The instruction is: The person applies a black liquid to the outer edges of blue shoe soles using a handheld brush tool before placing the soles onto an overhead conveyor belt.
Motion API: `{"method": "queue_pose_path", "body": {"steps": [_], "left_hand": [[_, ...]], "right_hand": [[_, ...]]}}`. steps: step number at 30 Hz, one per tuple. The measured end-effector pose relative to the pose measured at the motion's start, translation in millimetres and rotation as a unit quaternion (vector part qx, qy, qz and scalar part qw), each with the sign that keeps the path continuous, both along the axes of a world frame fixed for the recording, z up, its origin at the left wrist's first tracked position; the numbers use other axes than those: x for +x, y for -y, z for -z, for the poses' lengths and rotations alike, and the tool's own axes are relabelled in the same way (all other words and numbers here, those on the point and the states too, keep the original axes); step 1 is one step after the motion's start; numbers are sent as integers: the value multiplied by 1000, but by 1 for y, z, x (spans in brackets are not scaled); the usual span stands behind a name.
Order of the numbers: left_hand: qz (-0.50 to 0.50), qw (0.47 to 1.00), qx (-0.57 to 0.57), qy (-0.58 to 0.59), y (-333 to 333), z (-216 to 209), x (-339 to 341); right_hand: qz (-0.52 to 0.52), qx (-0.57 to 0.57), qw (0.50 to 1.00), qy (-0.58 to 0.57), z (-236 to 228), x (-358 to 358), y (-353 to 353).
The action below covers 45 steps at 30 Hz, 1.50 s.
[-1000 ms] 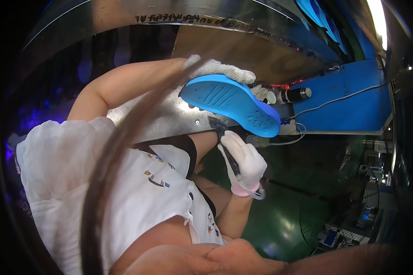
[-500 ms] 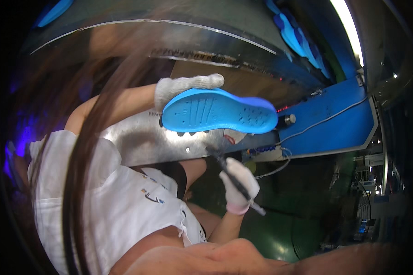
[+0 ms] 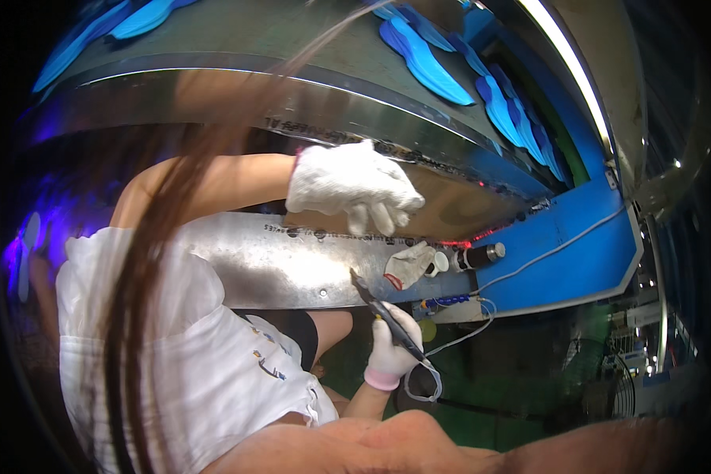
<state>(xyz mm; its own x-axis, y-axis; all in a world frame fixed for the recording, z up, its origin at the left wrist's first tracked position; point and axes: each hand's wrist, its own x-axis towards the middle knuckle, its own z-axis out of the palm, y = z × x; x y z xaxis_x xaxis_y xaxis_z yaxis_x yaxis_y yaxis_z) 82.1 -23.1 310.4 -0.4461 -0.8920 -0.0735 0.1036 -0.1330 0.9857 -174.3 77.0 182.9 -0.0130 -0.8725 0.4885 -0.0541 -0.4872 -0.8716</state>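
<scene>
My left hand, in a white knit glove, hangs over the brown board with its fingers loosely bent and slightly apart; nothing shows in it. Lower in the picture, my right hand, gloved in white with a pink cuff, grips a black pen-shaped tool. A pale tube loops from the tool's rear end. Its tip lies over the edge of the shiny metal tray. Beyond my left hand, several blue shoe soles lie on the grey belt.
On the metal surface right of the tray's middle are a crumpled glove, a white roll and a dark bottle-like cylinder. A blue panel with a grey cable stands at the right. Hair strands cross the view.
The blue sole has left my left hand, whose fingers have loosened. The view has shifted, showing more of the belt and its soles. My right hand still holds the tool.
</scene>
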Motion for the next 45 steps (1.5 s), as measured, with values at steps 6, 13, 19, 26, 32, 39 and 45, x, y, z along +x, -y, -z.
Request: {"method": "queue_pose_path", "body": {"steps": [6, 13, 19, 26, 32, 39, 45], "left_hand": [[-365, 633, -578, 363, -40, -12, 122], [-450, 300, 4, 841, -126, -81, 270], [-567, 376, -383, 624, -119, -29, 269], [-455, 535, -639, 313, -109, 36, 101], [-255, 638, -677, 263, -102, 151, 26], [-205, 827, -478, 215, -101, 261, -14], [-323, 936, 134, 35, -102, 212, -10]], "right_hand": [[76, 38, 996, 6, 17, -15, 11], [36, 101, 993, 39, 23, 3, 12], [75, 103, 992, 19, 30, -1, 11], [123, 119, 979, 108, 29, -9, 2], [159, 142, 960, 179, 30, -7, 6], [182, 186, 946, 192, 44, 1, 14], [143, 256, 933, 208, 64, 4, 25]]}}
